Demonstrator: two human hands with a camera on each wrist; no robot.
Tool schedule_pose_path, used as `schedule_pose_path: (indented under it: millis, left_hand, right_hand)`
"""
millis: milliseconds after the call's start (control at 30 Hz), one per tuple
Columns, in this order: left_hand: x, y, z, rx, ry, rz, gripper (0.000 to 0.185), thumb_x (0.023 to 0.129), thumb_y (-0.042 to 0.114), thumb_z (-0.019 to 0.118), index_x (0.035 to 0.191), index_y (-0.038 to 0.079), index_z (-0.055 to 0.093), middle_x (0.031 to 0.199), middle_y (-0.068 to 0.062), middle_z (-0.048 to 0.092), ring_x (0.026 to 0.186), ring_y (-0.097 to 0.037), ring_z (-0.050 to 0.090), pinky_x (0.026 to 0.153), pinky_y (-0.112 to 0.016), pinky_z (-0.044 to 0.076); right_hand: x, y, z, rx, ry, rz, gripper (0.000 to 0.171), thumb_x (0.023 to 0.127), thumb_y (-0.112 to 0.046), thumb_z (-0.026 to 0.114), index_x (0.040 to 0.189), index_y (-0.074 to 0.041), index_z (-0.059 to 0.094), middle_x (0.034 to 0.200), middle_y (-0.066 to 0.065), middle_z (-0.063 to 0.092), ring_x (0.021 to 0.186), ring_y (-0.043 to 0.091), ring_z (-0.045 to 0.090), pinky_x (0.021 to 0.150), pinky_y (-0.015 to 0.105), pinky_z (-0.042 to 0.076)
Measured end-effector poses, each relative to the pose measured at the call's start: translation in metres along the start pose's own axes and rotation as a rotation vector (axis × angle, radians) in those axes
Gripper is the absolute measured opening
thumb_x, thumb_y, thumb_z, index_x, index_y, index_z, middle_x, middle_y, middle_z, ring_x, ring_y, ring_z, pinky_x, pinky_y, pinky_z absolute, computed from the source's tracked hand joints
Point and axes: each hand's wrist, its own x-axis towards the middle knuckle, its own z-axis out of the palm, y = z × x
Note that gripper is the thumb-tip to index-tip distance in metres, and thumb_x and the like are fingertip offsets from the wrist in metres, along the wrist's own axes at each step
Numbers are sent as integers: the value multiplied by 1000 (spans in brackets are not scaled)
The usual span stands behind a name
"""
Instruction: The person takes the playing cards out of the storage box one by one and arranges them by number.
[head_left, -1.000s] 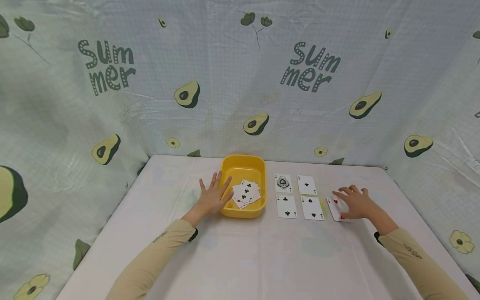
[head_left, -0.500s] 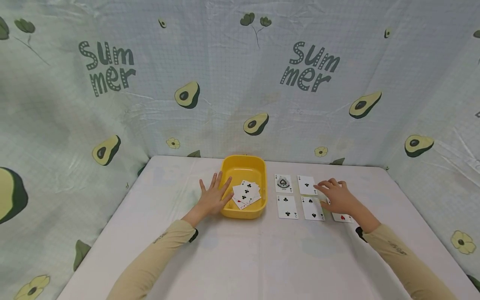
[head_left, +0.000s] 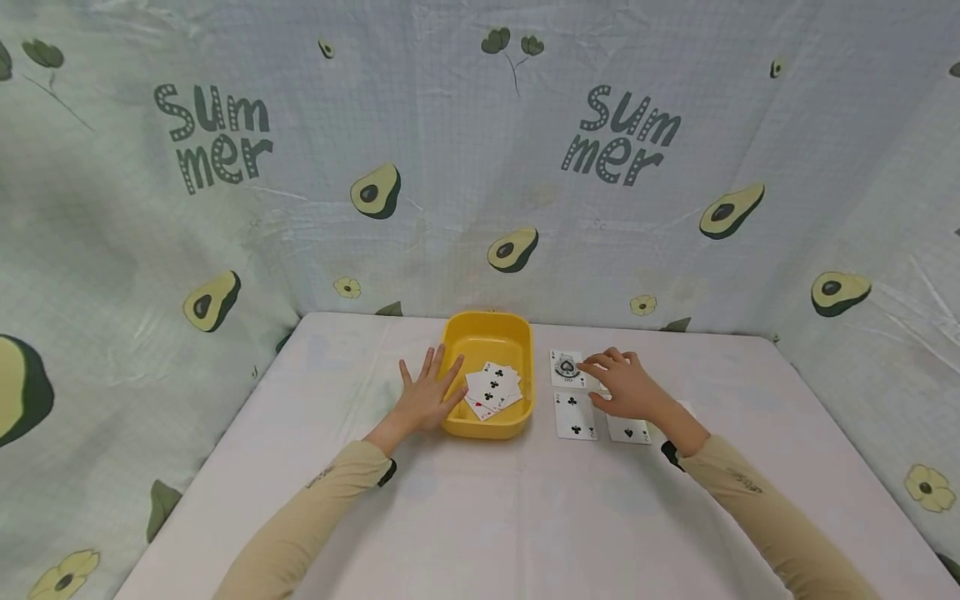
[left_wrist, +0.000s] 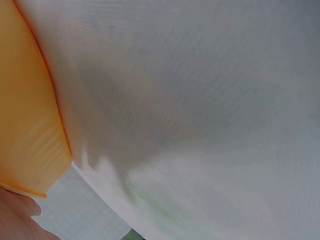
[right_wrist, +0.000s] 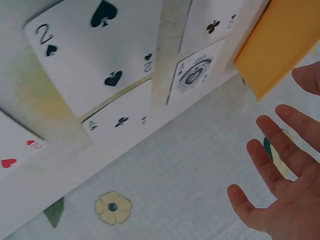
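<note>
The right hand point(head_left: 626, 390) had moved left from the red card to hover over the laid-out cards point(head_left: 575, 414) on the counter point(head_left: 480, 508), fingers relaxed. The left hand point(head_left: 426, 397) stayed flat against the yellow tray point(head_left: 487, 333).

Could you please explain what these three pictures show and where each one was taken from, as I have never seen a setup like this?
There is no machine here: a person works with two bare hands. The wide picture comes from a camera on the person's head; the other two come from cameras on the wrists. On the table stands a yellow tray with a loose heap of cards in it. Beside it, face-up cards lie in rows, among them the ace of spades and the two of clubs. The left hand rests flat against the tray's side. The right hand hovers open over the laid-out cards and holds nothing.
</note>
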Motion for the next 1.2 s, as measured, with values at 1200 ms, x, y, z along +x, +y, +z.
schedule_pose_path:
  millis: [1200]
  left_hand:
    - [-2,1,-1,2,-4,-12,56,94,44,33,143,19,22,150,-17,6,138,-38,5,95,-72,-4]
  right_hand:
    - [97,-92,39,-113,-233,63,69,78,-54,58,129,-9,46,126,8,49,120,27,36,104,56,16]
